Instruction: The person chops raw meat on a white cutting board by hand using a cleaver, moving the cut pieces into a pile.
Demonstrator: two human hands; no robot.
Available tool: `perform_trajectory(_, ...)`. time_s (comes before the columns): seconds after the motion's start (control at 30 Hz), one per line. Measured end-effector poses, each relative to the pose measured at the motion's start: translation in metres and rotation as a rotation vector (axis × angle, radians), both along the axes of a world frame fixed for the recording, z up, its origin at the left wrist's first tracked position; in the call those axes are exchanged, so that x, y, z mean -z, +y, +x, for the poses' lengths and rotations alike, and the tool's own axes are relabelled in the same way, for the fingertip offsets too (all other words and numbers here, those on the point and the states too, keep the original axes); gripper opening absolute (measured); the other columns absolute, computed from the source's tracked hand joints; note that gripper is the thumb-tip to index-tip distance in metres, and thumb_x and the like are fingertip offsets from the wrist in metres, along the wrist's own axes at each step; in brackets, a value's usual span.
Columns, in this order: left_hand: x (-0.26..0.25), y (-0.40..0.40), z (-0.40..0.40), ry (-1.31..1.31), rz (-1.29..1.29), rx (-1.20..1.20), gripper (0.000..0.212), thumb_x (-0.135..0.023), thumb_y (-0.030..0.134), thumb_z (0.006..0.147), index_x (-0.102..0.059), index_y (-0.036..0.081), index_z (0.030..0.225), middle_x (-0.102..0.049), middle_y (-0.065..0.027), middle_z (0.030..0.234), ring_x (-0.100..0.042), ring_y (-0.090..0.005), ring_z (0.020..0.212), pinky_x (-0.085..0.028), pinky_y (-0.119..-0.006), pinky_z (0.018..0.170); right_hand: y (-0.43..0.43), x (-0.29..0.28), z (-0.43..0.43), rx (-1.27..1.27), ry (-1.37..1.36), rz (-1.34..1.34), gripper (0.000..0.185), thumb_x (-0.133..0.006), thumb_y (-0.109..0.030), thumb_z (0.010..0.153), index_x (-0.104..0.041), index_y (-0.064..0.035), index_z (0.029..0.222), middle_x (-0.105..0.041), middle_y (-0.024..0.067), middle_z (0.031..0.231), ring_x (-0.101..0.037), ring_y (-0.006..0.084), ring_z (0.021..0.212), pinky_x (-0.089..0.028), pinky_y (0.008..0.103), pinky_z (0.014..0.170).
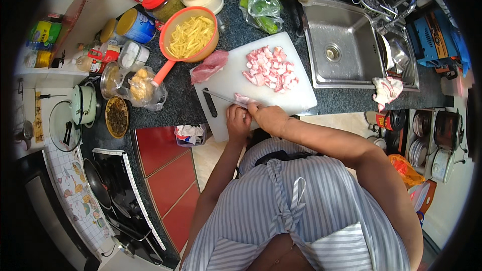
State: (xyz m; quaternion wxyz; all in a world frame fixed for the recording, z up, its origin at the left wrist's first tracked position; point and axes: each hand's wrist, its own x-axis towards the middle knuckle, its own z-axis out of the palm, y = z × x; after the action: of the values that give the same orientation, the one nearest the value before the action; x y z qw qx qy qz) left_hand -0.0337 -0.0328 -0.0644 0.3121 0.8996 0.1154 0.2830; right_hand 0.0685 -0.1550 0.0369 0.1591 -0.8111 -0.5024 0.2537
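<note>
My right hand grips a kitchen knife near the front edge of a white cutting board. The blade points left across the board. Just beyond it lies a small strip of pale pink meat. My left hand is close against the near side of the blade with its fingers curled; whatever may be under them is hidden. A heap of diced pink and white meat sits on the board's right half. At the far left corner rests a larger raw meat piece, partly over the edge.
Left of the board stand an orange strainer basket of yellow strips and a plastic bag of brownish food. Bagged green vegetables lie behind. A steel sink is at right, a black cooktop at lower left.
</note>
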Motion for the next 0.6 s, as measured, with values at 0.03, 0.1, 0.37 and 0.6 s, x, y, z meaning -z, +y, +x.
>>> perform_trajectory(0.03, 0.002, -0.001, 0.000, -0.012, 0.001, -0.014, 0.018, -0.066, 0.000, 0.073, -0.050, 0.004, 0.082, -0.055, -0.0162, 0.092, -0.053, -0.0384, 0.089, -0.044, -0.046, 0.080, -0.001, -0.006, 0.003, 0.004, 0.019, -0.043, 0.026, -0.047, -0.004, 0.086, -0.044, 0.0033, 0.111, -0.067, 0.0253, 0.085, -0.067, 0.0426, 0.075, -0.054, 0.0490, 0.066)
perform_trajectory(0.1, 0.007, -0.002, 0.004, -0.039, 0.000, -0.038, 0.018, -0.066, 0.000, 0.074, -0.050, 0.004, 0.082, -0.055, -0.0161, 0.091, -0.053, -0.0383, 0.088, -0.045, -0.046, 0.079, -0.028, -0.022, 0.006, 0.020, 0.053, -0.132, 0.028, -0.046, -0.005, 0.087, -0.043, 0.0025, 0.114, -0.067, 0.0265, 0.086, -0.067, 0.0430, 0.076, -0.054, 0.0494, 0.067)
perform_trajectory(0.37, 0.011, -0.002, 0.007, 0.047, 0.043, -0.081, 0.014, -0.063, 0.003, 0.077, -0.048, 0.004, 0.080, -0.057, -0.0135, 0.093, -0.056, -0.0357, 0.088, -0.047, -0.045, 0.080, 0.031, 0.014, 0.009, 0.051, 0.102, -0.067, 0.026, -0.042, -0.012, 0.091, -0.041, -0.0039, 0.116, -0.063, 0.0269, 0.096, -0.066, 0.0424, 0.083, -0.053, 0.0493, 0.070)
perform_trajectory(0.6, 0.006, -0.007, 0.005, 0.078, 0.000, -0.057, 0.013, -0.062, 0.008, 0.080, -0.050, 0.004, 0.083, -0.055, -0.0173, 0.095, -0.052, -0.0398, 0.093, -0.044, -0.049, 0.085, -0.060, -0.012, -0.003, 0.147, 0.251, -0.350, 0.020, -0.041, -0.011, 0.090, -0.042, -0.0011, 0.107, -0.061, 0.0255, 0.095, -0.065, 0.0418, 0.077, -0.052, 0.0505, 0.063)
